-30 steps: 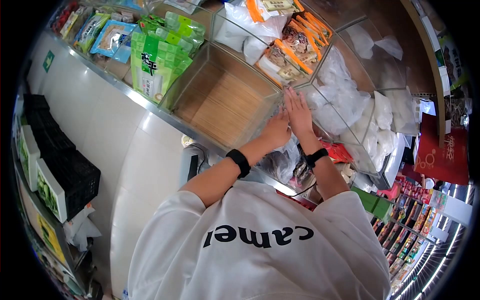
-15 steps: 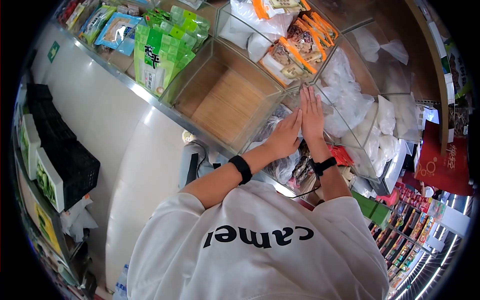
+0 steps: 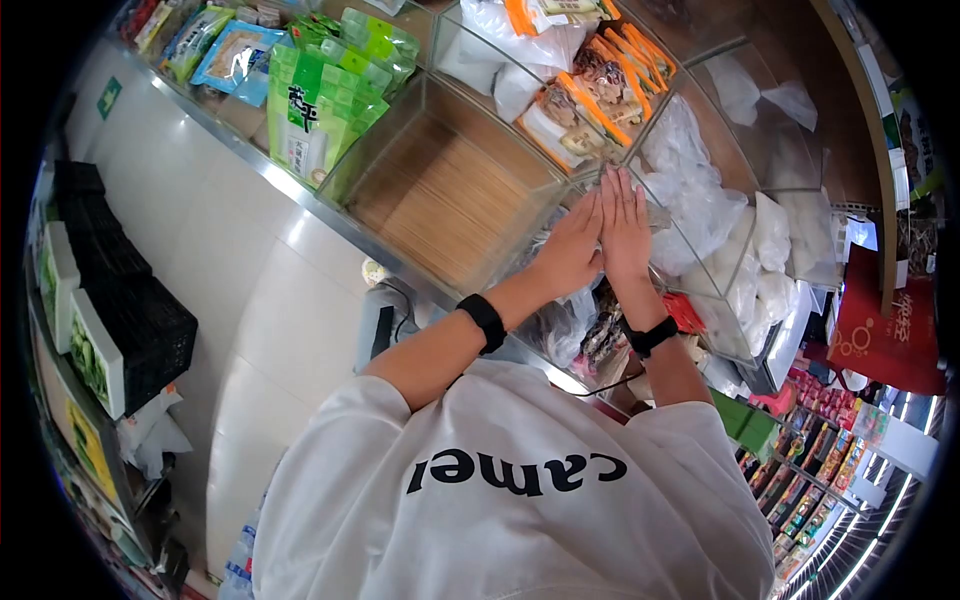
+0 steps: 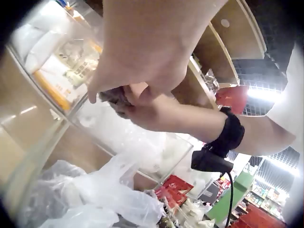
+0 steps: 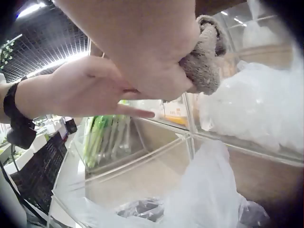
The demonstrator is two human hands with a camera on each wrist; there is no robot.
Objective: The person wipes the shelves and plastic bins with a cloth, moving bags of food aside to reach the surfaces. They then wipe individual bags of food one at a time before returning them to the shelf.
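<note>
In the head view my left hand [image 3: 570, 247] and right hand [image 3: 627, 232] lie side by side over the glass dividers, at the corner where several bins meet. A grey-brown fuzzy cloth [image 5: 209, 59] bulges out from under the right hand in the right wrist view; that hand grips it over a divider's top edge. The left hand reaches in alongside with its fingers mostly straight, one finger [image 5: 137, 112] pointing out below the right hand. Each wrist wears a black band. Part of the cloth is hidden under the hands.
A wood-floored glass bin [image 3: 450, 205] lies left of the hands. Green packets [image 3: 320, 115] stand beyond it, orange-edged food packs [image 3: 585, 105] ahead. Clear plastic bags [image 3: 690, 190] fill bins to the right. Black crates [image 3: 140, 330] stand across the aisle.
Both hands have shifted a little to the right along the divider corner. The left hand has come up next to the right, its fingers straighter than a second ago.
</note>
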